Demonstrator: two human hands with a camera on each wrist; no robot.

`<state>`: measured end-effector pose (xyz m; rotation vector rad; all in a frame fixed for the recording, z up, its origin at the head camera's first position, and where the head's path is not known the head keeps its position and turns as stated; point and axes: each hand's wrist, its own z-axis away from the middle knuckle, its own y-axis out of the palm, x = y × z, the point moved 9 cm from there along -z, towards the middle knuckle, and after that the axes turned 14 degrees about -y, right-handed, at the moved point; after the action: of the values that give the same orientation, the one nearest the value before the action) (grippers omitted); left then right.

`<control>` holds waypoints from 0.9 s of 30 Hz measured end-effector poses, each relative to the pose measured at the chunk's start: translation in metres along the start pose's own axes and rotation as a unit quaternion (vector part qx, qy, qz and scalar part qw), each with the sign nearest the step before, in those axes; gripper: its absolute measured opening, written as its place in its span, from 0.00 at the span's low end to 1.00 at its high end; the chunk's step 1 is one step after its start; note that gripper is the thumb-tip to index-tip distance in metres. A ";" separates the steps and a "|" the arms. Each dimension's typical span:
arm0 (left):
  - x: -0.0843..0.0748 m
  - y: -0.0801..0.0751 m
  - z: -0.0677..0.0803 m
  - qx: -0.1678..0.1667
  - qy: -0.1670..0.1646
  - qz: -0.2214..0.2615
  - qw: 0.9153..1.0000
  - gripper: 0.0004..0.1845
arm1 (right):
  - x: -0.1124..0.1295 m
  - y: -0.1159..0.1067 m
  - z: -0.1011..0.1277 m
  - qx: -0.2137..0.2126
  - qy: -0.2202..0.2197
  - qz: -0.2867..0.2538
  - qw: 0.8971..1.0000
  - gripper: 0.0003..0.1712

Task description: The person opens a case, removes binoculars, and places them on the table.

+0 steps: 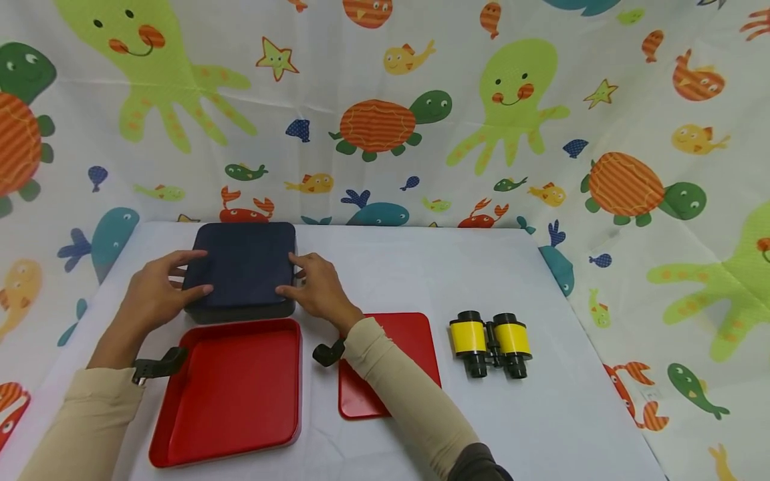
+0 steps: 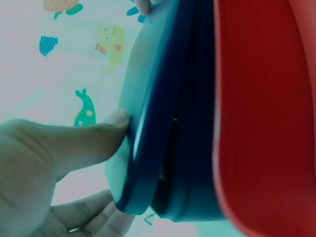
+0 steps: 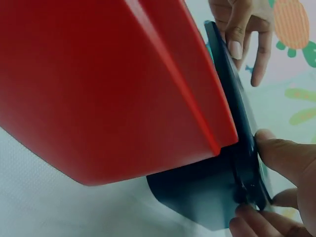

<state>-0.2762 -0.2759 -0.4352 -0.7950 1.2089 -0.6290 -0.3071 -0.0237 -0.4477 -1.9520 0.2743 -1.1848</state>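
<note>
**Both hands on the dark blue box, centre-left of frame**

Left hand (image 1: 158, 291) is gripping the left edge of the dark blue box (image 1: 242, 270), fingers curling over its lid; right hand (image 1: 319, 288) is clamping the right edge. Wrist views are showing the lid sitting slightly proud of the base, which the head view is hiding. Lower left, the red tray (image 1: 231, 391) is holding nothing visible. Right of it: red lid (image 1: 415, 337), then yellow binoculars (image 1: 492, 343).

Your dark blue box (image 1: 243, 267) looks like matt, smooth plastic; the red tray (image 1: 231, 394) and red lid (image 1: 409, 334) before you are glossy plastic; the binoculars (image 1: 492, 343) show shiny yellow and black plastic; the desk (image 1: 541, 414) wears plain white cloth; the backdrop (image 1: 385, 100) is printed fabric, creased.
</note>
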 end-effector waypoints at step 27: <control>-0.104 0.018 0.026 -0.043 0.114 0.005 0.992 0.31 | -0.033 -0.077 0.046 -0.089 0.060 -0.045 0.993 0.46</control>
<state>-0.2761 -0.1785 -0.3873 -0.8047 1.4564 -0.6771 -0.3041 0.0681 -0.4224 -2.0675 0.3696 -1.3803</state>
